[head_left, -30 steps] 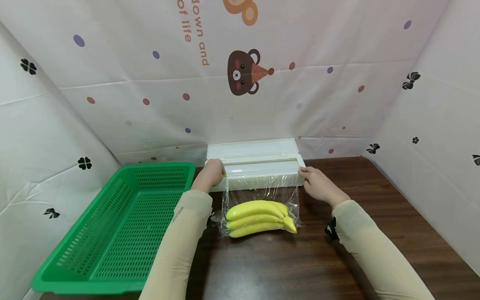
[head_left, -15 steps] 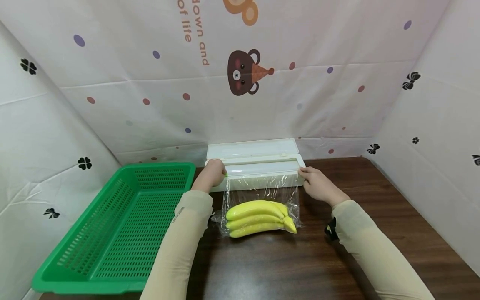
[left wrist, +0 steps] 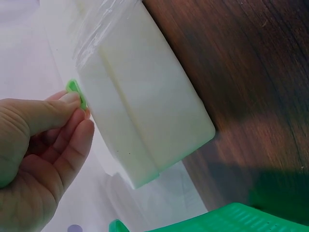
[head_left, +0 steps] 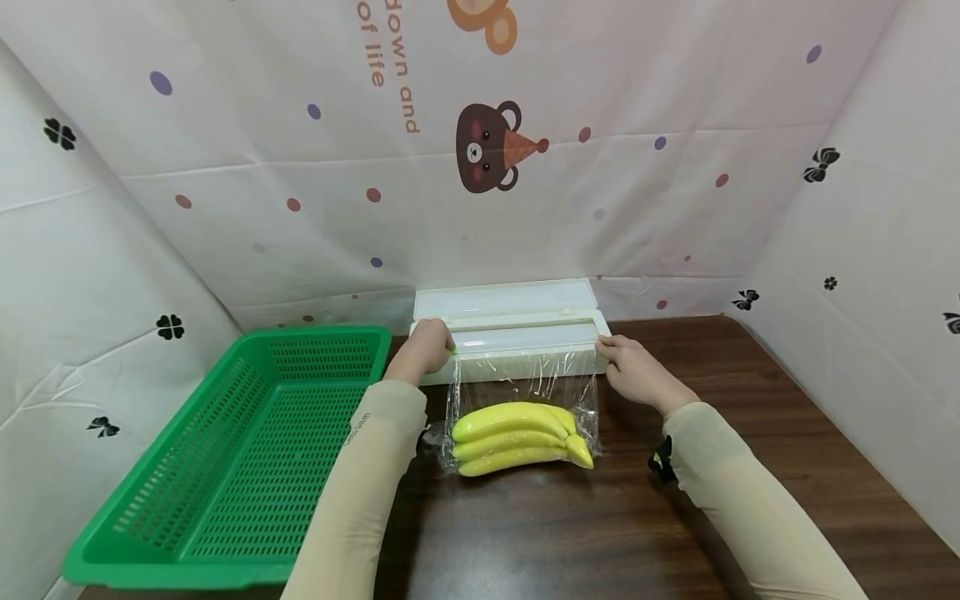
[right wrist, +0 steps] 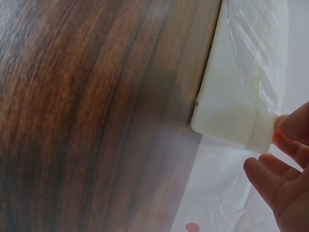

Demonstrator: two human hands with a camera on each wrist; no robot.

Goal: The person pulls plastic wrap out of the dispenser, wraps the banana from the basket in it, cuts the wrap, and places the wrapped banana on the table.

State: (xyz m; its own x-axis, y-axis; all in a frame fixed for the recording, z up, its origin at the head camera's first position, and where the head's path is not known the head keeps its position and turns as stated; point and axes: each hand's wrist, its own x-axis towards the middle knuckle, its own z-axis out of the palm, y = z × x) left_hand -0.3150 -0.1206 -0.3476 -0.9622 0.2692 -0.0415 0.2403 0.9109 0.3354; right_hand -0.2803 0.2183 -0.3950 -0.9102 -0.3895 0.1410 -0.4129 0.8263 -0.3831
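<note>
Presently | green tab [left wrist: 74, 88] is pinched by left hand [left wrist: 43, 150], white box [head_left: 525, 363] by right hand [head_left: 639, 371] | bananas [head_left: 513, 435] in clear film [head_left: 528, 388] are seen nearer, between grips | film could be torn crookedly if box slips.

Wood-grain table [head_left: 525, 533], green basket [head_left: 172, 575], white box [head_left: 517, 317], bananas [head_left: 513, 435], clear film [head_left: 525, 387]

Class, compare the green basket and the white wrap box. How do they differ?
The green basket has slotted walls; the white wrap box has a solid front. The basket shows no lid, while the box has an opened one. The basket reaches nearer the person than the box. Both rest on the dark table.
</note>
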